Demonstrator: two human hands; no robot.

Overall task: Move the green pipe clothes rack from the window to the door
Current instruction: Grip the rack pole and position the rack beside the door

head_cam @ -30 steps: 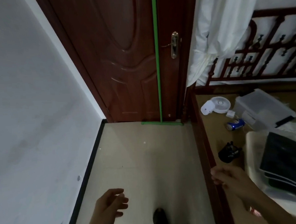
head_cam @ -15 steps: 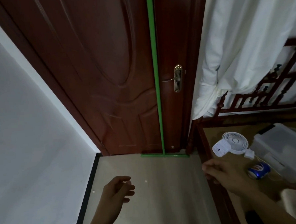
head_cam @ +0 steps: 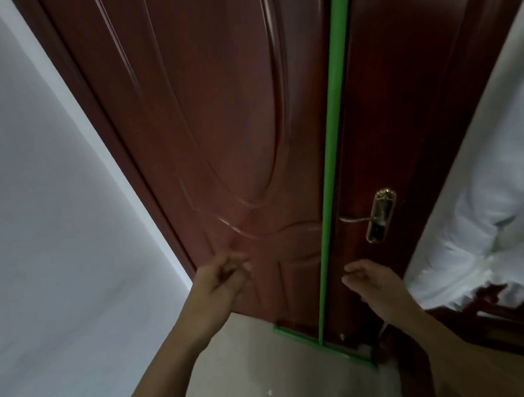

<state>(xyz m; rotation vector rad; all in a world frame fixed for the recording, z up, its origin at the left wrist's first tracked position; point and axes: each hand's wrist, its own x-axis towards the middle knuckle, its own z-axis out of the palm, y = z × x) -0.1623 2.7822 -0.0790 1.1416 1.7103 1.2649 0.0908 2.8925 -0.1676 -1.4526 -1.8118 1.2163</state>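
Observation:
The green pipe clothes rack [head_cam: 331, 152] stands upright against the dark red wooden door [head_cam: 214, 125]; its green foot bar [head_cam: 326, 345] lies on the floor along the door's bottom edge. Only one upright pipe shows, and its top runs out of view. My left hand [head_cam: 225, 276] is raised left of the pipe, fingers loosely curled, holding nothing. My right hand [head_cam: 377, 283] is raised just right of the pipe, fingers spread, a short gap away from it. Neither hand touches the rack.
A brass door handle [head_cam: 377, 216] sits right of the pipe. White wall [head_cam: 52, 209] runs along the left. White fabric [head_cam: 482, 202] hangs at the right over a dark wooden bed frame [head_cam: 488, 314]. Beige floor [head_cam: 264, 374] lies below.
The view has tilted up and moved closer to the door. Both hands have risen from near the floor to either side of the green pipe.

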